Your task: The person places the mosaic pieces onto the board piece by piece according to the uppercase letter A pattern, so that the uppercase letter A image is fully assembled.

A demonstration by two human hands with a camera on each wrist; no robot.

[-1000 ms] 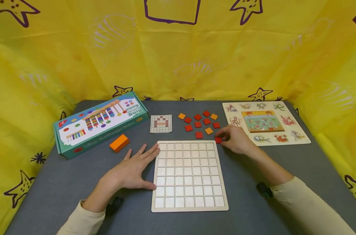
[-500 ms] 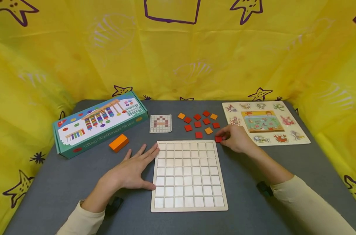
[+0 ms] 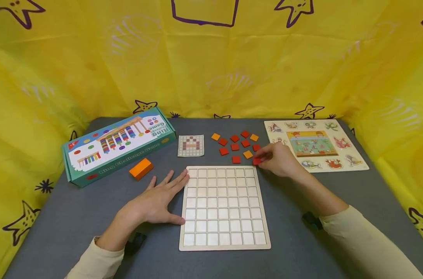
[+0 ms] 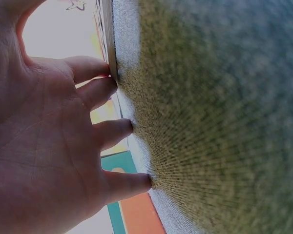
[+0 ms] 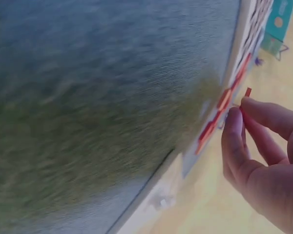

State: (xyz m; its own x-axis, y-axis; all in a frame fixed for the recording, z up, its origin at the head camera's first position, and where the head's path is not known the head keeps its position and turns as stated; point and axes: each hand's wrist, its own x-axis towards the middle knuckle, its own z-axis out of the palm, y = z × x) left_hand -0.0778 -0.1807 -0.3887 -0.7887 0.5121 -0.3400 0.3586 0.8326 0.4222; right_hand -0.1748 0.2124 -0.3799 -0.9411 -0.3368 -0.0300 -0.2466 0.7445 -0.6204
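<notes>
- Near the far right corner of the board [image 3: 223,203], the right hand [image 3: 279,159] pinches one red tile [image 3: 256,161] with its thumb and fingers.
- That red tile sits at the tips, just past the board, with its left part poking out.
- In the right wrist view, the thumb and fingers bend toward each other, and a thin bit of red sticks out between them.
- The right arm comes from the low right side and reaches forward and across to the left, in a pale sleeve [image 3: 365,236].
- The left hand [image 3: 157,201] is spread wide, back side up, and holds nothing in its fingers.
- Its thumb touches the left edge of the board low down, and its pointer finger touches near the far left corner.
- In the left wrist view, the fingers are straight, with gaps between most of them.
- The left arm comes up from the low left side.
- Eight red and three orange loose tiles [image 3: 235,147] lie past the board, left of the right hand.
- A card [image 3: 191,146] with little squares lies left of them.
- An orange block [image 3: 141,169] lies between the left hand and the box [image 3: 118,147].
- A puzzle [image 3: 344,154] lies past the right hand.
</notes>
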